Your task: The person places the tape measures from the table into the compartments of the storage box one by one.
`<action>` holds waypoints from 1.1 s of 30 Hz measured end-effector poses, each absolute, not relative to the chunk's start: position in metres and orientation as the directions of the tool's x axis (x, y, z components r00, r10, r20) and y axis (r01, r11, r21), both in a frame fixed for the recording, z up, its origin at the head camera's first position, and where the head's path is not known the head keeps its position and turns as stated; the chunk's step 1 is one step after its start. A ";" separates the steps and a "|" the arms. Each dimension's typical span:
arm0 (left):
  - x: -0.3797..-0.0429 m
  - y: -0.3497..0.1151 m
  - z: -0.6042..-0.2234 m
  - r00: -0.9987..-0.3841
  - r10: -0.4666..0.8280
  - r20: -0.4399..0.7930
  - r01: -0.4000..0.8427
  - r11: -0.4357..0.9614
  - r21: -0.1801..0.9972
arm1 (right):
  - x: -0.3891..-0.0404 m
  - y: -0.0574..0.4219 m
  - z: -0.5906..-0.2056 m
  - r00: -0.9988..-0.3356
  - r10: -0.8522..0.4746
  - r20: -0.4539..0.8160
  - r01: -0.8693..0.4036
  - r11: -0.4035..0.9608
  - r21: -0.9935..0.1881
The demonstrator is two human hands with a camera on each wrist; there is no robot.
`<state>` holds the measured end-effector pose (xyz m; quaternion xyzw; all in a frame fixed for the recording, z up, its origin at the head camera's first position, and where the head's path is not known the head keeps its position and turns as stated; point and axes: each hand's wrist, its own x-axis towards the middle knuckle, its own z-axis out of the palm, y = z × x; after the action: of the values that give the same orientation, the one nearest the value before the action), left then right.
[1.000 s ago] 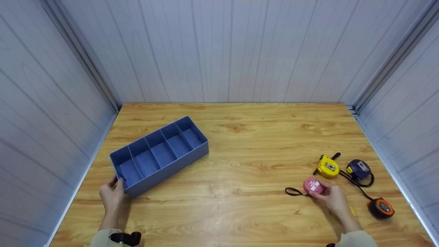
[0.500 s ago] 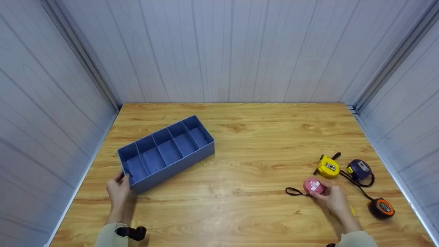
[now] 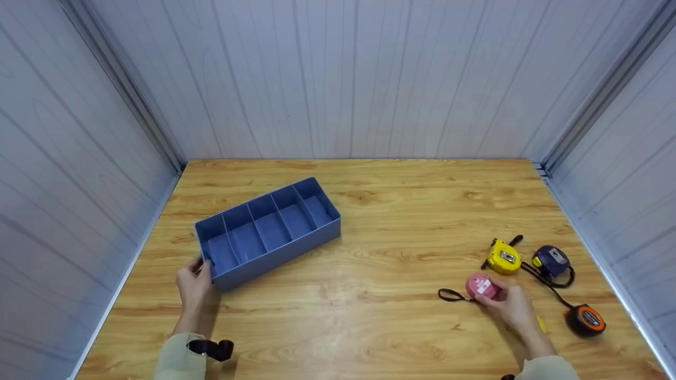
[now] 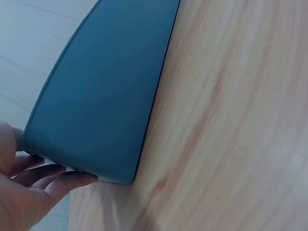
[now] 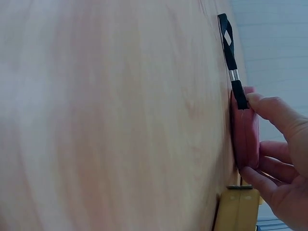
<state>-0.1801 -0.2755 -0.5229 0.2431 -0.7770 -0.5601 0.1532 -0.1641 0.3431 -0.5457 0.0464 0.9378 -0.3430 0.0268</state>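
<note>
My left hand [image 3: 193,285] grips the near left end of a blue divided box [image 3: 277,256], thumb over the rim. In the left wrist view, its fingers [image 4: 72,182] press against the end wall of the box [image 4: 103,96]. On the right, my right hand [image 3: 516,309] holds a round pink tape measure [image 3: 479,285] between thumb and fingers. The right wrist view shows the pink tape measure [image 5: 246,134] on edge in that view, close against the tabletop, its black wrist strap [image 5: 231,53] stretching away from the thumb.
Beyond the right hand lie a yellow tape measure [image 3: 504,257], a dark purple one [image 3: 552,261] and a black-and-orange one [image 3: 586,320] with a black strap. Something yellow [image 3: 542,324] shows partly behind the right wrist. Pale panel walls [image 3: 338,79] enclose the wooden table [image 3: 391,211].
The left hand has shifted the blue box to the right and slightly away, turning it a little. My right hand stays in place, holding the pink tape measure.
</note>
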 end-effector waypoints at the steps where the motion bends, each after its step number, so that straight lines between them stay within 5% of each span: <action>1: -0.181 -0.275 -0.523 -0.841 -0.540 -0.023 -0.194 0.263 0.945 | -0.164 0.343 -0.546 -0.995 0.064 -0.070 0.094 0.765 -0.637; 33: -0.207 -0.250 -0.525 -0.912 -0.409 0.008 -0.128 0.304 0.944 | -0.163 0.342 -0.545 -0.999 0.031 0.008 0.019 0.783 -0.622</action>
<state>-0.2073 -0.2497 -0.5247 0.1685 -0.7979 -0.5653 0.1242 -0.1629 0.3425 -0.5446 0.0135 0.9441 -0.3294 -0.0091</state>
